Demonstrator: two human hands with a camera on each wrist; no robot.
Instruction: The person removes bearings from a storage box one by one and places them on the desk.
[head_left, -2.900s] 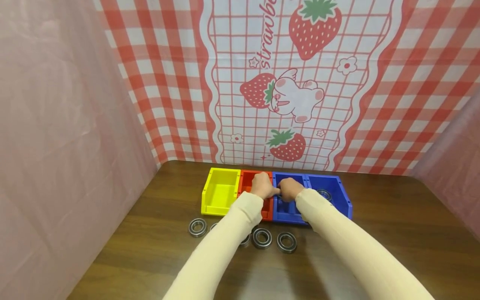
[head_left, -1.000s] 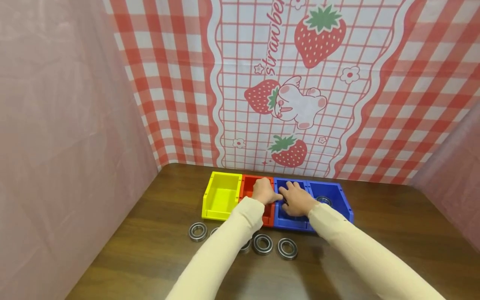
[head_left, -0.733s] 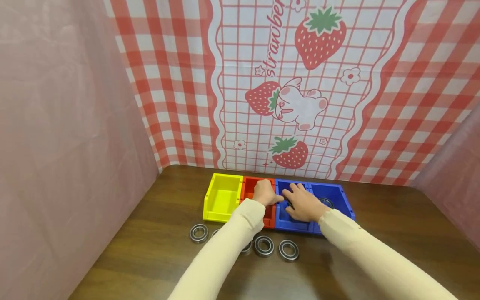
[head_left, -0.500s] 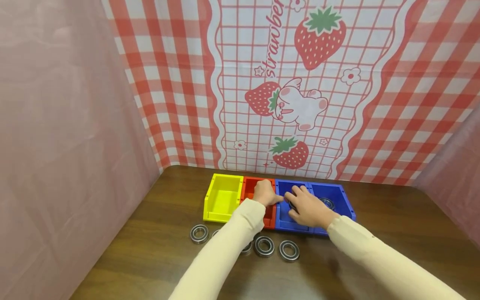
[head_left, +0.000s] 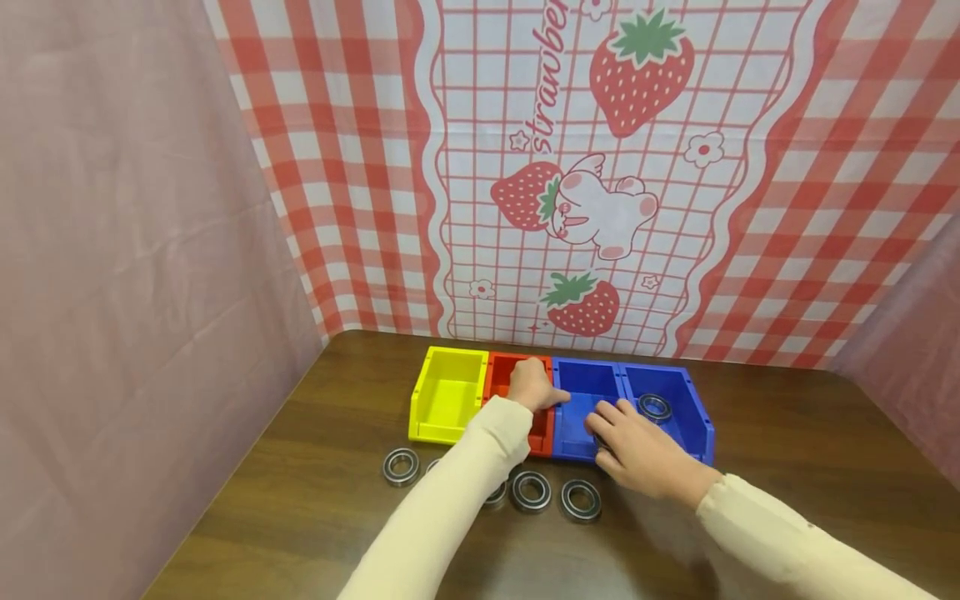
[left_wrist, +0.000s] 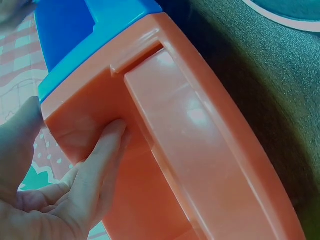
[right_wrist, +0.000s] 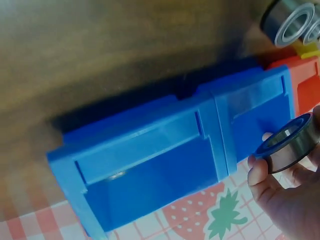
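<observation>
My left hand (head_left: 530,385) reaches over the red bin (left_wrist: 200,145) and pinches its side wall, where it meets the blue bin (head_left: 576,425). In the left wrist view the fingers (left_wrist: 97,170) are inside the red bin and the thumb is on the wall's other side. My right hand (head_left: 637,454) holds a ball bearing (right_wrist: 292,159) between thumb and fingers, above the front of the two blue bins. In the head view the fingers mostly hide that bearing. Another bearing (head_left: 644,407) lies in the right blue bin (head_left: 696,429).
A yellow bin (head_left: 446,402) forms the left end of the bin row. Several bearings lie on the wooden table (head_left: 300,500) in front, among them one at the left (head_left: 388,468) and one at the right (head_left: 566,502). The left sleeve (head_left: 442,492) partly covers the others.
My right hand has drawn back from inside the middle blue bin, moving right and toward me with a bearing. The left hand stays on the red bin's wall.
</observation>
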